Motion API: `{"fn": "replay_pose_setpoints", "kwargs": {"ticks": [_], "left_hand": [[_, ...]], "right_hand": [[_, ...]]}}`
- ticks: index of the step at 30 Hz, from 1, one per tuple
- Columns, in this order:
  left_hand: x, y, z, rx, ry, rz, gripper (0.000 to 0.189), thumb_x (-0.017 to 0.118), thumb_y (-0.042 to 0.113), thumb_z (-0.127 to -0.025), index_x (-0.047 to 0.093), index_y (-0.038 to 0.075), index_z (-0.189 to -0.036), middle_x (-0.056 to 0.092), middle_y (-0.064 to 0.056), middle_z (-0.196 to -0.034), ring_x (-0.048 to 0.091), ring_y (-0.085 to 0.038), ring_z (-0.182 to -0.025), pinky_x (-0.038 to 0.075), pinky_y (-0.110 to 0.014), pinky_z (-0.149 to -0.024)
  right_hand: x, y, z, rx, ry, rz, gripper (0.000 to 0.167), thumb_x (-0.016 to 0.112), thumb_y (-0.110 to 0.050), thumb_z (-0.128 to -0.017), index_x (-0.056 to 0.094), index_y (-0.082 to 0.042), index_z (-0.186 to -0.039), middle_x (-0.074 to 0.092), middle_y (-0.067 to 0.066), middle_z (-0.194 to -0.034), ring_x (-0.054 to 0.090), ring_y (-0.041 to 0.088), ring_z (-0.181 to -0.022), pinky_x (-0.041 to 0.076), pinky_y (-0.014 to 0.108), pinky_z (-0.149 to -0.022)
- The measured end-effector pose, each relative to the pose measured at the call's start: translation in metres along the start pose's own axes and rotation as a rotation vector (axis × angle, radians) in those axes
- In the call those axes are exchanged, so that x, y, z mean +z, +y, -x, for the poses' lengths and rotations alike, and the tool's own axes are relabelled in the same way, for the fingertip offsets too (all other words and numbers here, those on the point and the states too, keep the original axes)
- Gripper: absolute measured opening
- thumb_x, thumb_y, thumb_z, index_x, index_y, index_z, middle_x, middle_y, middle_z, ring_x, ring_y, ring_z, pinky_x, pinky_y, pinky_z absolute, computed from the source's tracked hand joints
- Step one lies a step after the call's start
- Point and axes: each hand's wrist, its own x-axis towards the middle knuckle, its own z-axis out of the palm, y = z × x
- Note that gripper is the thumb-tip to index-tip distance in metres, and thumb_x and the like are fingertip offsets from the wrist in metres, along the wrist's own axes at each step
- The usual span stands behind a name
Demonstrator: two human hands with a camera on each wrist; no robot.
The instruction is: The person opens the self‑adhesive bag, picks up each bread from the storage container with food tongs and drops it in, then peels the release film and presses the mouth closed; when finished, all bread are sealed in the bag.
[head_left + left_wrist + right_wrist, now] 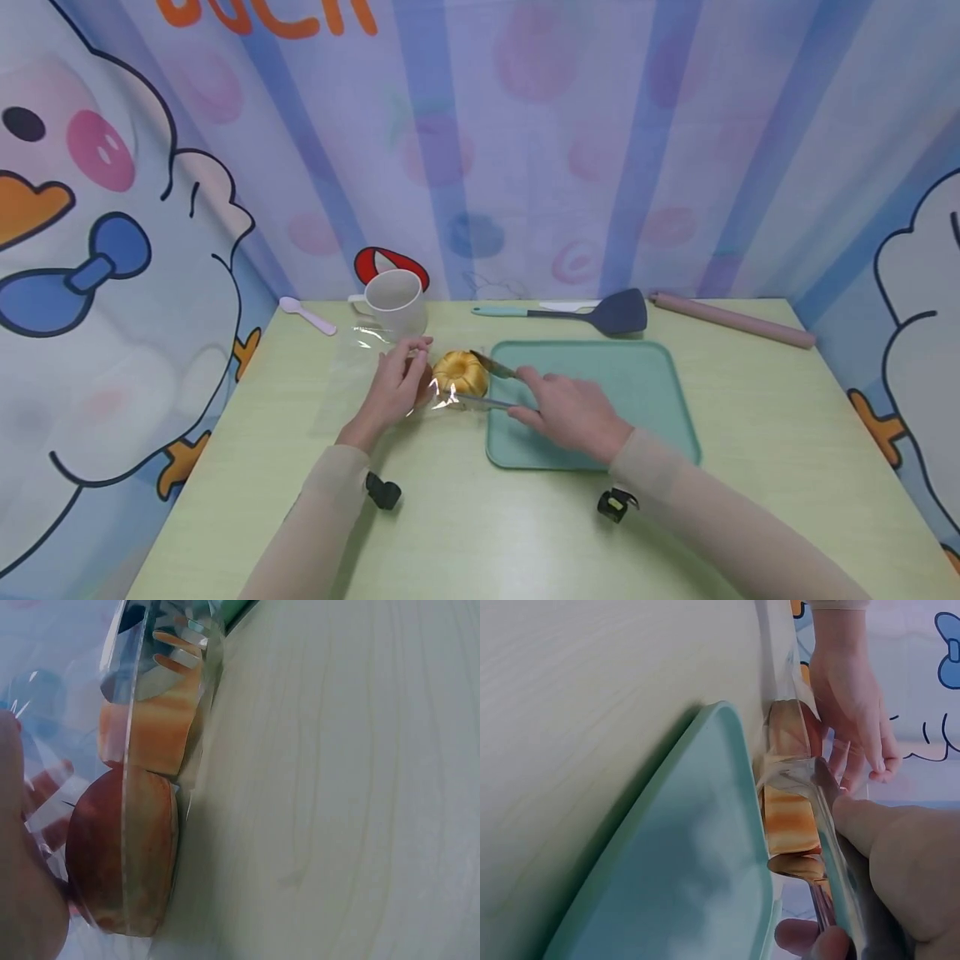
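Observation:
A metal pair of tongs [489, 404] is gripped in my right hand [572, 410], its jaws spread on either side of a golden, ridged ring-shaped bread [460, 372]. One tong end looks spoon-shaped [799, 866] in the right wrist view. Clear plastic of a bag [352, 367] lies around the golden bread and a browner round bread [105, 862] beside it. My left hand [392, 385] holds the bag's film next to the brown bread, with film between thumb and fingers. Its palm hides part of the brown bread in the head view.
A green tray [600, 358] lies under my right hand. Behind are a white mug [401, 304], a pink spoon [309, 317], a dark spatula [618, 315], a white utensil [566, 306] partly behind it, and a pinkish rolling pin [735, 320]. A patterned curtain backs the table.

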Motion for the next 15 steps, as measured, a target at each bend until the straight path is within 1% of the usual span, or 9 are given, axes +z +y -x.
{"fn": "replay_pose_setpoints", "kwargs": {"ticks": [4, 10, 14, 15], "left_hand": [[-0.001, 0.000, -0.001, 0.004, 0.001, 0.008, 0.024, 0.044, 0.020, -0.113, 0.057, 0.000, -0.118, 0.064, -0.016, -0.144, 0.047, -0.040, -0.146, 0.001, -0.078, -0.121], [0.000, 0.000, -0.001, 0.010, 0.000, 0.002, 0.022, 0.044, 0.020, -0.113, 0.056, 0.002, -0.117, 0.064, -0.017, -0.144, 0.047, -0.041, -0.146, -0.003, -0.079, -0.119], [0.000, 0.000, 0.000, 0.011, -0.001, 0.004, 0.023, 0.044, 0.020, -0.113, 0.056, 0.001, -0.117, 0.064, -0.017, -0.144, 0.046, -0.041, -0.147, -0.004, -0.079, -0.119], [0.000, 0.000, 0.000, 0.010, -0.002, 0.006, 0.024, 0.044, 0.020, -0.113, 0.056, 0.001, -0.117, 0.064, -0.016, -0.144, 0.046, -0.041, -0.147, -0.004, -0.079, -0.120]], "right_hand": [[-0.002, 0.002, 0.002, -0.002, -0.006, -0.013, 0.064, 0.060, -0.060, -0.102, 0.051, -0.016, -0.148, 0.075, 0.010, -0.104, 0.071, 0.021, -0.080, 0.054, 0.037, -0.054], [-0.005, 0.016, 0.010, 0.002, -0.008, -0.027, 0.072, 0.061, -0.062, -0.100, 0.047, -0.017, -0.154, 0.074, 0.015, -0.119, 0.074, 0.029, -0.098, 0.062, 0.047, -0.069], [-0.011, 0.028, 0.020, 0.011, 0.018, -0.056, 0.076, 0.062, -0.062, -0.100, 0.046, -0.015, -0.157, 0.072, 0.018, -0.127, 0.074, 0.032, -0.104, 0.062, 0.051, -0.077], [-0.013, 0.031, 0.023, 0.014, 0.028, -0.062, 0.077, 0.062, -0.062, -0.099, 0.046, -0.014, -0.157, 0.072, 0.018, -0.127, 0.074, 0.030, -0.101, 0.062, 0.051, -0.077]]}}
